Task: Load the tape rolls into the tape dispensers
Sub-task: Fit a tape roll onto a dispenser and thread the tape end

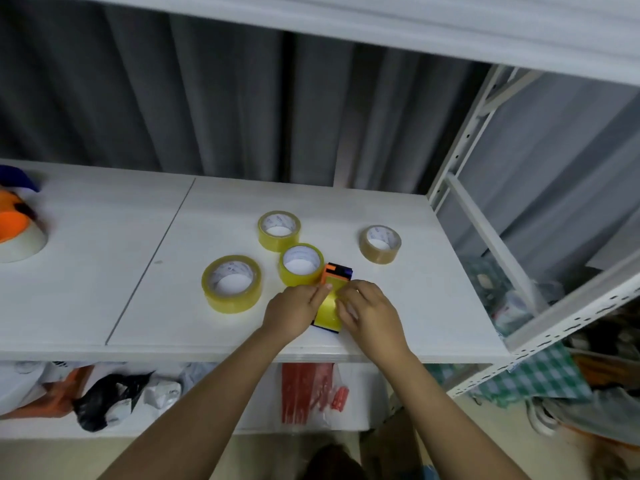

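An orange and dark blue tape dispenser (336, 271) lies on the white shelf (138, 289) near its front edge, with a yellow tape roll (329, 308) seated in it. My left hand (294, 311) grips the roll and dispenser from the left, and my right hand (370, 315) grips them from the right. Three yellow tape rolls lie flat close by: one (301, 265) touching the dispenser's far left corner, one (278, 231) behind it, and a larger one (232, 284) to the left. A brown tape roll (380, 244) lies apart at the right.
At the shelf's far left sits a white tape roll (20, 244) with an orange and blue object (15, 216) on it. A white metal rack upright (460, 147) bounds the right side. Bags and red packets (308, 393) fill the shelf below. A grey curtain hangs behind.
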A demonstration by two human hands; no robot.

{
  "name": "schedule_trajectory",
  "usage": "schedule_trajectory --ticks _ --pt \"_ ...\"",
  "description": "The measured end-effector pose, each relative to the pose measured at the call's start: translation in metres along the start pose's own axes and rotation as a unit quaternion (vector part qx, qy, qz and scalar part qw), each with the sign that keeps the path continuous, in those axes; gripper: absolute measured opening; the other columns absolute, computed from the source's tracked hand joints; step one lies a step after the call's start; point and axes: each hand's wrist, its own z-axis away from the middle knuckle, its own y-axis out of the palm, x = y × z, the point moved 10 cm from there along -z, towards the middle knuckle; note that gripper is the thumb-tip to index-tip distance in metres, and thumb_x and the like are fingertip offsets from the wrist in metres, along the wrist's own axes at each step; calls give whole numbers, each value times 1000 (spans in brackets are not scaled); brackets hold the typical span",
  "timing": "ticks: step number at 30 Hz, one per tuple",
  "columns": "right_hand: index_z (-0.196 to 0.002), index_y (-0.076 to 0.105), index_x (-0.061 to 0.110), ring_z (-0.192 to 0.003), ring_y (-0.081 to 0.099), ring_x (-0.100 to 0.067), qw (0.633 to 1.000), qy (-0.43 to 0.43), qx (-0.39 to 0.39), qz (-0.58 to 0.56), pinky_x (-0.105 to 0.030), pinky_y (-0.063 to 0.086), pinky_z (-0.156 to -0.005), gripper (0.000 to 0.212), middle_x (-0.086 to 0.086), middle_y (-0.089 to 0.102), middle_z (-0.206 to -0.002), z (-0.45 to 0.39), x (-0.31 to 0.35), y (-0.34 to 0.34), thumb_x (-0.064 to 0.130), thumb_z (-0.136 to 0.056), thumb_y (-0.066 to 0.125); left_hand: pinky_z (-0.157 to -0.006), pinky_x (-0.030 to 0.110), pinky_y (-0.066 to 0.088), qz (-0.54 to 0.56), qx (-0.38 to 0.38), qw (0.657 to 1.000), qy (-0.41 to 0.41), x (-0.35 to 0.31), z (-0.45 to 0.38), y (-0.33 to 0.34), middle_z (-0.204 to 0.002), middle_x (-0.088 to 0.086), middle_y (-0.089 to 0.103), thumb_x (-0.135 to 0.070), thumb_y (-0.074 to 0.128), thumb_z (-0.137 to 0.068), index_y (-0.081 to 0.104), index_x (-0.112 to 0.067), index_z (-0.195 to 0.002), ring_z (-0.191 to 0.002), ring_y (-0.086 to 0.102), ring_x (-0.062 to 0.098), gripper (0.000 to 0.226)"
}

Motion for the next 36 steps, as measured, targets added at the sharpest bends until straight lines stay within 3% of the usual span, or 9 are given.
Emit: schedule_trajectory --ticks 8,14,16,28,33,36 --pt "-100 69 -1 -86 67 -31 998 15 67 10 -31 56 -68 43 -16 68 -98 8 1 7 6 -60 81 -48 28 27 -9 -8 1000 5 -2 -4 -4 -46 -1 42 -60 39 -91 33 -19 -46 -53 47 20 61" --pt "-82 70 -1 -75 62 -35 996 66 57 -38 -37 52 -61 8 -15 66 -82 -14 -9 6 -2 -75 68 -50 29 28 4 -16 1000 6 -3 -4 -5 -47 -1 42 -59 38 -91 32 -19 -46 -55 49 22 61" --pt "-81 70 0 -75 62 -34 995 68 55 -51 -36 51 -63 7 -15 67 -83 -17 -9 6 -3 -77 67 -53 30 32 9 -16 1000 2 -2 -4 -6 -48 -1 43 -59 38 -92 32 -18 -45 -59 53 26 62" --pt "-126 58 6 -115 56 -25 985 75 142 -58 -32 49 -88 48 -7 56 -129 9 -18 18 12 -79 66 -53 29 33 -9 -30 999 -21 -4 -10 -7 -49 1 44 -63 38 -89 36 -17 -45 -59 54 26 64" --pt "-132 52 11 -116 54 -21 982 76 164 -49 -33 51 -84 55 -3 49 -136 13 -19 21 15 -78 63 -53 30 33 -13 -22 999 -21 -5 -9 -4 -49 0 45 -65 35 -89 36 -17 -46 -57 53 23 64" --pt "-132 54 13 -117 54 -19 982 85 159 -57 -32 51 -84 53 -1 49 -138 11 -20 21 18 -80 63 -55 31 34 51 1 999 7 -3 1 -2 -50 -2 44 -65 30 -89 37 -24 -51 -57 49 18 56"
